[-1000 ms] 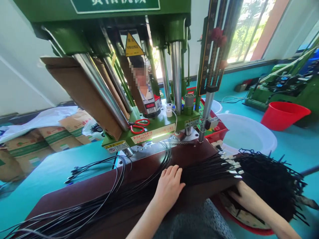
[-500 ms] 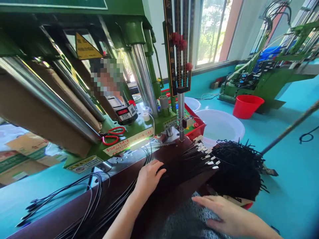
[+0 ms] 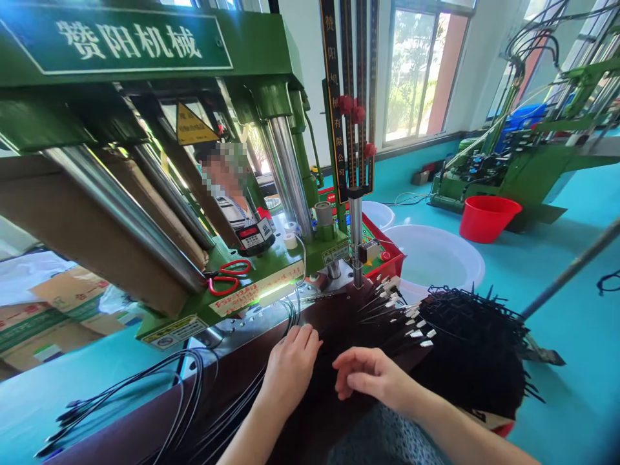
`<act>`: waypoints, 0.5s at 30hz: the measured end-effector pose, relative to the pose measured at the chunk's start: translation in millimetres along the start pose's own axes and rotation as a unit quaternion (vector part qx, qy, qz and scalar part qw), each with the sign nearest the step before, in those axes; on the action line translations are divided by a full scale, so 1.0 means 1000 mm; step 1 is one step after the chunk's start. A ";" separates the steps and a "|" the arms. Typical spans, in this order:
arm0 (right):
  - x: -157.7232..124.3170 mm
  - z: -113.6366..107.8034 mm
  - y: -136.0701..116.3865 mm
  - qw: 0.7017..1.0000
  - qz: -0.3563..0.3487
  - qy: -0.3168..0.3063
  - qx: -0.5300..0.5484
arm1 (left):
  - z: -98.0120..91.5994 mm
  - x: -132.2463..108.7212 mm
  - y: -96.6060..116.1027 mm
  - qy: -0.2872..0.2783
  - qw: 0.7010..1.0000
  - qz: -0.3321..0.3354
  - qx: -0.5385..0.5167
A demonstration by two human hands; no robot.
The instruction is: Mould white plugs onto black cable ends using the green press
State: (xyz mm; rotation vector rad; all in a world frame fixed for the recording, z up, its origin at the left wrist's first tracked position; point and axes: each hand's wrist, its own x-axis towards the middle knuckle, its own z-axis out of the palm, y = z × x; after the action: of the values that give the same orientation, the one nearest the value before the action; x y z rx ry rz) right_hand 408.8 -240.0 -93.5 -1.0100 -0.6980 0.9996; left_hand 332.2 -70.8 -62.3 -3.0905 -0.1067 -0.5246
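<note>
My left hand lies over a bundle of thin black cables on the dark brown tabletop, with its fingers curled down and closed on them. What sits under the fingertips is partly hidden. To its right hovers my right hand, fingers bent, thumb apart, and nothing visible in it. Beyond both hands, the cables' white connector ends fan out toward the table's right edge. More black cables loop over the table's front left edge.
A green press machine stands behind the table, with red-handled scissors on its bed. Right of the table are a heap of black plastic pieces, a white tub and a red bucket. A person is behind the press.
My right hand has moved up and left, from above my lap to beside my left hand, its fingers now more bent. The left hand's fingers have drawn together. The view has tilted up slightly.
</note>
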 end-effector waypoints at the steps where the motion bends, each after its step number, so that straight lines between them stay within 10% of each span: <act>1: 0.002 0.002 0.001 1.000 0.004 -0.006 0.011 | 0.001 -0.001 -0.001 0.015 1.000 0.000 -0.011; 8: 0.025 0.006 -0.022 0.970 -0.068 -0.006 0.232 | -0.017 -0.011 -0.003 -0.038 0.939 -0.120 -0.320; 12: 0.039 -0.006 -0.053 0.946 -0.139 0.045 0.288 | -0.024 -0.035 0.011 -0.154 0.787 -0.259 -0.539; 15: 0.038 -0.011 -0.065 0.962 -0.132 0.060 0.230 | -0.012 -0.060 0.022 -0.127 0.693 -0.362 -0.610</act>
State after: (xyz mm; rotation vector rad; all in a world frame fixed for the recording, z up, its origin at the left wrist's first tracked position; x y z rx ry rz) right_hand 456.0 -220.6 -37.1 -0.5472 -0.4537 0.8081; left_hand 273.0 -96.5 -70.8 -4.2616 -1.7145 -0.0787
